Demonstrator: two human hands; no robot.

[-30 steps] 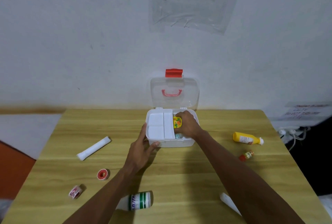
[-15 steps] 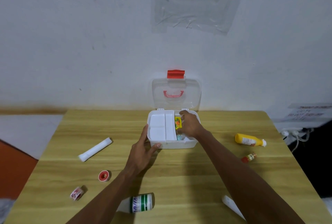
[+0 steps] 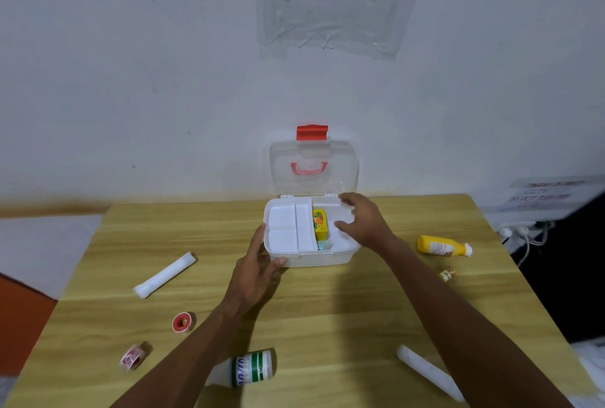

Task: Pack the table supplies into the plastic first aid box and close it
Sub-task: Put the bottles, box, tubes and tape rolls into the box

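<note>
The white plastic first aid box (image 3: 340,255) stands open at the table's far middle, its clear lid (image 3: 312,166) with red latch upright against the wall. A white divider tray fills its left side. A small yellow box (image 3: 320,223) lies in the right compartment. My left hand (image 3: 258,265) grips the box's front left corner. Above the right compartment hovers my right hand (image 3: 363,221), fingers spread and empty. On the table lie a white roll (image 3: 165,275), a red tape spool (image 3: 182,322), a small red-patterned roll (image 3: 132,357), a green-labelled white bottle (image 3: 250,368), a second white roll (image 3: 429,373), a yellow bottle (image 3: 443,245) and a tiny red-capped vial (image 3: 448,274).
The wooden table (image 3: 327,316) ends at a white wall behind the box. A power strip with cables (image 3: 523,232) sits off the table's right edge, beside a dark area. An orange surface (image 3: 19,319) lies beyond the left edge.
My right hand has let go of the small yellow box inside the right compartment and lifted away to the right with fingers spread. My left hand stays on the box's corner.
</note>
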